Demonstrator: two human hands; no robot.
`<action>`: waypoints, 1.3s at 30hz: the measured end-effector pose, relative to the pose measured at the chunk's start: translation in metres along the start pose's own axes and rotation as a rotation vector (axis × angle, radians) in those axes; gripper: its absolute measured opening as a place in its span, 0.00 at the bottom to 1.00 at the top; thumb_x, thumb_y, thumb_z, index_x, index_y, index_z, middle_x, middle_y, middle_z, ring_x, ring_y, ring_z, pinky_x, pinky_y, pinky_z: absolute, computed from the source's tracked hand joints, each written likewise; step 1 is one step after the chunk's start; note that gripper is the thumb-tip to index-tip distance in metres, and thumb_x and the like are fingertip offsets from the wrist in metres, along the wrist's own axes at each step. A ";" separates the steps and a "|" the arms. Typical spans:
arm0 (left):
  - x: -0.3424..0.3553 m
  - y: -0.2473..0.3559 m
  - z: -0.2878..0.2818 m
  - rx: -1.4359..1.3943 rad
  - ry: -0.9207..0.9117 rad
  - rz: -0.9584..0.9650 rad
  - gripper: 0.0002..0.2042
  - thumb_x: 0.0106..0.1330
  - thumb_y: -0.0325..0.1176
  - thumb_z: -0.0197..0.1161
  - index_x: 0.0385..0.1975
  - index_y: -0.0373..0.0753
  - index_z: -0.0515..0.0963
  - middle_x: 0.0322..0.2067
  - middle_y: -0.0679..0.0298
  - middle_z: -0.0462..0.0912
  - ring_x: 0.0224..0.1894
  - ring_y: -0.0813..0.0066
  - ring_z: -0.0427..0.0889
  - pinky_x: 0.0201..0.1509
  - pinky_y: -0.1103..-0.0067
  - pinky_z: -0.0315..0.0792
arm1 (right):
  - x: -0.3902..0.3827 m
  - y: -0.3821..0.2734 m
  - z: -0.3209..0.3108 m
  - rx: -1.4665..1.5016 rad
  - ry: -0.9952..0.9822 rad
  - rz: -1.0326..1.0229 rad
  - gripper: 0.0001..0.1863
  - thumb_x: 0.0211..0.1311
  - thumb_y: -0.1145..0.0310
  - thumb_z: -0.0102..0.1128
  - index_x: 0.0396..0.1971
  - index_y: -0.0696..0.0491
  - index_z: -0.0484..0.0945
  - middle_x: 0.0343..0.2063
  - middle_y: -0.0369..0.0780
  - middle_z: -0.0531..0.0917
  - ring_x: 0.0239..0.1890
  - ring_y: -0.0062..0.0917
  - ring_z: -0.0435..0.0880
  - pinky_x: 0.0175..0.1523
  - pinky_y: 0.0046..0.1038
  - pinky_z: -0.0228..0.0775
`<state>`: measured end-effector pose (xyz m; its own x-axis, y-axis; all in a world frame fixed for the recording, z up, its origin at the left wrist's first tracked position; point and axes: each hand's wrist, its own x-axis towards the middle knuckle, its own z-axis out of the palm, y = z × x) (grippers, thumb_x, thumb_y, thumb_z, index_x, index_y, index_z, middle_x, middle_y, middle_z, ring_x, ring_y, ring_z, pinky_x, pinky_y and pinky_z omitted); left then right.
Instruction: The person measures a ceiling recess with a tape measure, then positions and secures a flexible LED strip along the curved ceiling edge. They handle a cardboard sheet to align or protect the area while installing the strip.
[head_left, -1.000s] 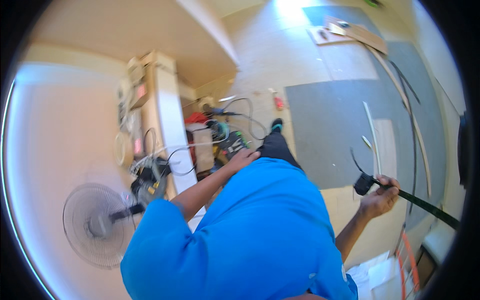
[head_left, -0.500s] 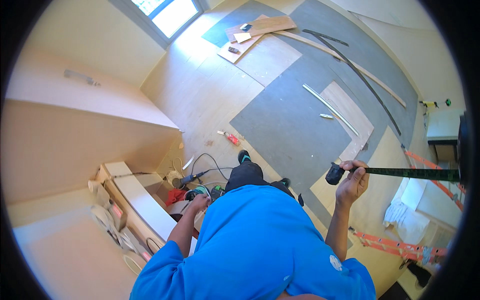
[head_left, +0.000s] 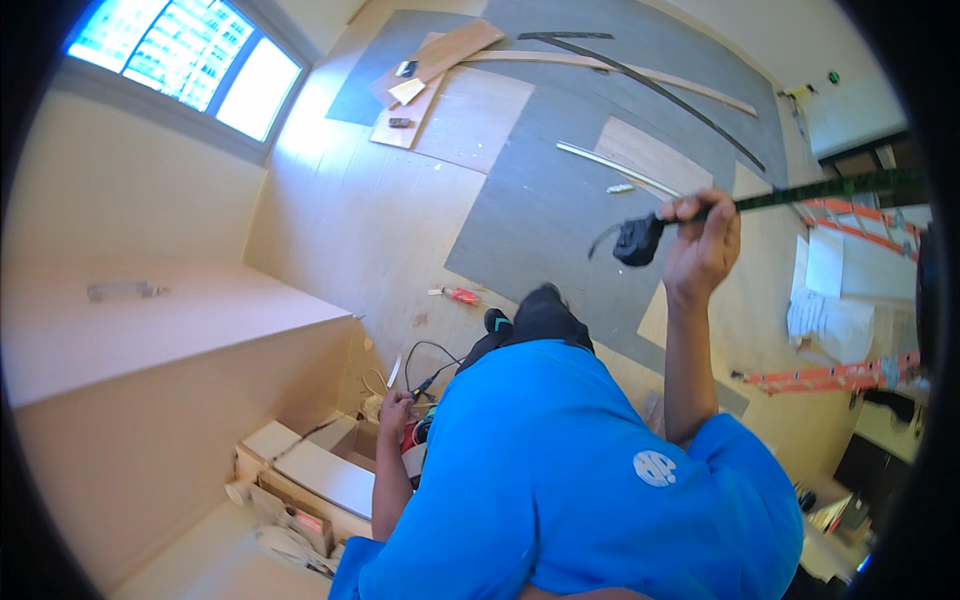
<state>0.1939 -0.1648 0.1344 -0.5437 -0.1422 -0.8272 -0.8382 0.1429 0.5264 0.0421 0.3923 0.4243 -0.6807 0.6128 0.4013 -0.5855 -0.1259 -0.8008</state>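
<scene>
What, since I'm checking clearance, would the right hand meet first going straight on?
The way ahead of the right hand looks free; the pale board beyond seems lower, though depth is unclear.

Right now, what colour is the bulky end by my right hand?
The bulky end is black, seen best in the head view.

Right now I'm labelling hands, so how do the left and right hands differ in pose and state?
The right hand is raised and looks larger, while the left hand is lower and looks smaller. The right hand grips a dark strip; whether the left hand holds anything is unclear. Both hands are bare.
</scene>
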 end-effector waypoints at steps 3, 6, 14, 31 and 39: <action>0.004 0.003 -0.008 -0.040 0.000 0.011 0.07 0.65 0.23 0.52 0.38 0.37 0.76 0.27 0.63 0.81 0.23 0.74 0.80 0.26 0.77 0.77 | 0.022 0.008 0.022 0.022 0.020 -0.067 0.18 0.81 0.57 0.46 0.45 0.58 0.75 0.29 0.41 0.79 0.33 0.28 0.80 0.45 0.33 0.77; -0.004 0.032 -0.007 0.167 -0.015 -0.003 0.08 0.65 0.22 0.51 0.39 0.36 0.77 0.25 0.64 0.80 0.24 0.74 0.80 0.27 0.78 0.77 | 0.031 0.034 0.040 -0.058 0.030 -0.056 0.18 0.81 0.58 0.46 0.44 0.57 0.78 0.27 0.39 0.81 0.32 0.24 0.80 0.44 0.30 0.76; 0.051 0.175 -0.018 -0.035 -0.068 0.370 0.07 0.70 0.27 0.53 0.41 0.37 0.78 0.26 0.66 0.79 0.26 0.79 0.76 0.31 0.80 0.72 | 0.029 0.163 0.081 -0.331 -0.311 0.324 0.16 0.79 0.60 0.51 0.43 0.58 0.82 0.27 0.35 0.82 0.33 0.18 0.80 0.42 0.26 0.73; 0.050 0.803 0.085 0.545 -0.636 1.327 0.40 0.57 0.55 0.76 0.64 0.34 0.73 0.53 0.48 0.82 0.36 0.73 0.78 0.36 0.81 0.72 | 0.146 0.459 0.268 -0.365 -0.456 0.131 0.07 0.67 0.67 0.63 0.42 0.52 0.80 0.38 0.41 0.85 0.44 0.37 0.83 0.54 0.40 0.70; 0.079 0.889 0.157 0.921 -0.762 1.651 0.19 0.72 0.47 0.64 0.46 0.34 0.79 0.36 0.49 0.84 0.29 0.63 0.81 0.26 0.77 0.72 | 0.193 0.539 0.276 -0.382 -0.538 0.223 0.08 0.67 0.65 0.62 0.37 0.52 0.83 0.35 0.43 0.86 0.40 0.41 0.85 0.50 0.43 0.74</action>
<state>-0.5873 0.1049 0.5057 -0.2786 0.9374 0.2091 0.7328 0.0667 0.6772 -0.5262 0.2271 0.1929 -0.9480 0.1204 0.2946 -0.2777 0.1395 -0.9505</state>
